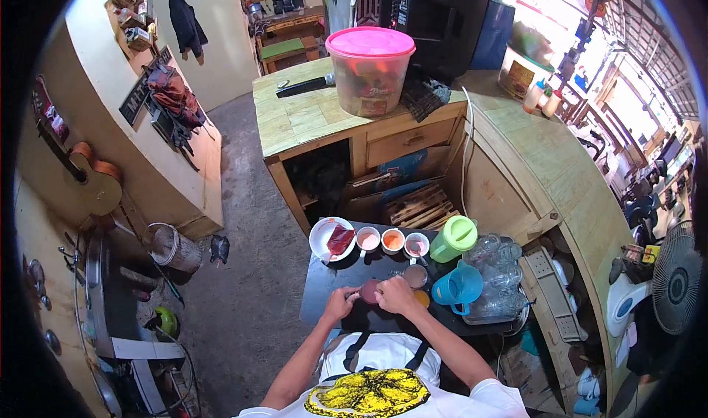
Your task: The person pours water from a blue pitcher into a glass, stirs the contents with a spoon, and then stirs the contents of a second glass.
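Note:
Both of my hands meet at a small round reddish-brown cup (pixel 369 292) near the front of the dark table (pixel 318 289). My left hand (pixel 341 304) is closed, its fingertips at the cup's left edge. From the other side, my right hand (pixel 396 297) is closed with its fingers at the right rim. What exactly the fingertips pinch is too small to make out. Just beyond stands a glass with a pale brownish drink (pixel 414 275), and an orange-yellow cup (pixel 421 298) sits partly behind my right wrist. Three white mugs (pixel 392 240) with pinkish and orange contents stand in a row farther back.
A white bowl (pixel 320 232) holding a dark red packet (pixel 340 239) stands at the back left. To the right are a green lidded pitcher (pixel 453 239), a blue jug (pixel 457 285) and a tray of clear glasses (pixel 501 270). The wooden counter (pixel 302 116) rises behind, with a pink-lidded tub (pixel 370 75).

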`<action>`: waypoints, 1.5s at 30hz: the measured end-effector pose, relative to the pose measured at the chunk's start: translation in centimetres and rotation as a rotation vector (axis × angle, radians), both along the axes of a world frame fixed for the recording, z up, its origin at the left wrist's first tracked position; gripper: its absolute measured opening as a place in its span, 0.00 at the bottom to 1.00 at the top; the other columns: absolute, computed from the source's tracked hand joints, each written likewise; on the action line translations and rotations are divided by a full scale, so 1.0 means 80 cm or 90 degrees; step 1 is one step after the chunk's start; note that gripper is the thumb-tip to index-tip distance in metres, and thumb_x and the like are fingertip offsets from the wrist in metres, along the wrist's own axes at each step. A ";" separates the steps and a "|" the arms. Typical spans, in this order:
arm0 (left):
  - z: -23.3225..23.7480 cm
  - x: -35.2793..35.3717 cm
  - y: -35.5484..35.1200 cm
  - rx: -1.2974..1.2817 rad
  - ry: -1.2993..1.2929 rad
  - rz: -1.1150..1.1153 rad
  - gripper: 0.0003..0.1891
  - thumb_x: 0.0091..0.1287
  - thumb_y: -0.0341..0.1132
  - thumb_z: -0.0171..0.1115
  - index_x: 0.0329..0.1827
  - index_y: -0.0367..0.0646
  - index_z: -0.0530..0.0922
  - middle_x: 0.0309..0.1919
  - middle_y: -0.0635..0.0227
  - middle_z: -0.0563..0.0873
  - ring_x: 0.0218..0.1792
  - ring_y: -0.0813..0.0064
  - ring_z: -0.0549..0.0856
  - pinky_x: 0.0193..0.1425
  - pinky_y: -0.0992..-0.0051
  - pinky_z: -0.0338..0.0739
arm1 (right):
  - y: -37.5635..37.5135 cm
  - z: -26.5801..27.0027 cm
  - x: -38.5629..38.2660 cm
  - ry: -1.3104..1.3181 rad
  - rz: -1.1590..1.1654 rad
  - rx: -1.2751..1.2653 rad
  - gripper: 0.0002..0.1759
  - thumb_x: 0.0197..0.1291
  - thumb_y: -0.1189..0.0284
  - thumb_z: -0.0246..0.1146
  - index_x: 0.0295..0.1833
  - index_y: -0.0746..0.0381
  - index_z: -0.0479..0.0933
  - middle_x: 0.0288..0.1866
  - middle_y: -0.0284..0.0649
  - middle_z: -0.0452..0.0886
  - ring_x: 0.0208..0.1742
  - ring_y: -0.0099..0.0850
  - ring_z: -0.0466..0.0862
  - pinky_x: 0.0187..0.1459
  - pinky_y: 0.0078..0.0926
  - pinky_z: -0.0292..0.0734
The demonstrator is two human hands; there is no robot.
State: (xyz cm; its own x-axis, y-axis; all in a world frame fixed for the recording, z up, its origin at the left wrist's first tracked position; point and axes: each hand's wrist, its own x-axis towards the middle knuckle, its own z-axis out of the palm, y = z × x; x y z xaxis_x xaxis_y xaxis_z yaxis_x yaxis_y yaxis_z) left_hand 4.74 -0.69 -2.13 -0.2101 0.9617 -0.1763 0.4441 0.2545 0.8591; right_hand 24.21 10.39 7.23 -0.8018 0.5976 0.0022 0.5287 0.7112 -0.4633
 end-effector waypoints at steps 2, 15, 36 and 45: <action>0.002 0.001 0.002 -0.014 0.010 -0.004 0.14 0.70 0.35 0.66 0.57 0.47 0.88 0.47 0.50 0.90 0.50 0.48 0.88 0.56 0.58 0.80 | 0.001 0.001 -0.001 0.070 -0.026 0.016 0.14 0.58 0.65 0.66 0.26 0.64 0.84 0.27 0.49 0.86 0.31 0.48 0.86 0.42 0.47 0.75; -0.004 0.000 -0.002 -0.023 0.010 0.006 0.15 0.69 0.36 0.67 0.58 0.49 0.87 0.48 0.51 0.89 0.51 0.47 0.88 0.56 0.58 0.80 | 0.003 0.005 -0.001 0.082 -0.059 0.012 0.14 0.60 0.66 0.65 0.29 0.65 0.85 0.29 0.52 0.86 0.33 0.50 0.87 0.42 0.51 0.78; -0.002 0.004 0.001 -0.031 0.022 0.016 0.15 0.69 0.34 0.67 0.57 0.49 0.88 0.49 0.51 0.90 0.53 0.47 0.88 0.59 0.58 0.80 | 0.006 -0.006 0.005 0.018 0.046 0.022 0.13 0.58 0.66 0.66 0.26 0.64 0.84 0.27 0.50 0.86 0.33 0.48 0.86 0.42 0.48 0.73; -0.007 0.003 0.001 -0.018 0.011 0.017 0.15 0.69 0.34 0.68 0.57 0.48 0.88 0.46 0.50 0.90 0.50 0.46 0.88 0.57 0.59 0.80 | 0.007 0.016 -0.003 -0.004 0.017 0.139 0.12 0.59 0.68 0.65 0.27 0.64 0.84 0.29 0.49 0.87 0.33 0.48 0.86 0.43 0.47 0.75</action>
State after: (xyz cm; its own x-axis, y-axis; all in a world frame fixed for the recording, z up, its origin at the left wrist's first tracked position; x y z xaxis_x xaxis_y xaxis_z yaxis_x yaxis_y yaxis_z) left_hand 4.99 -0.63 -2.67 -0.2391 0.9502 -0.1997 0.4514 0.2909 0.8436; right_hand 23.93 10.95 8.53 -0.8180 0.5618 0.1237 0.5106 0.8081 -0.2937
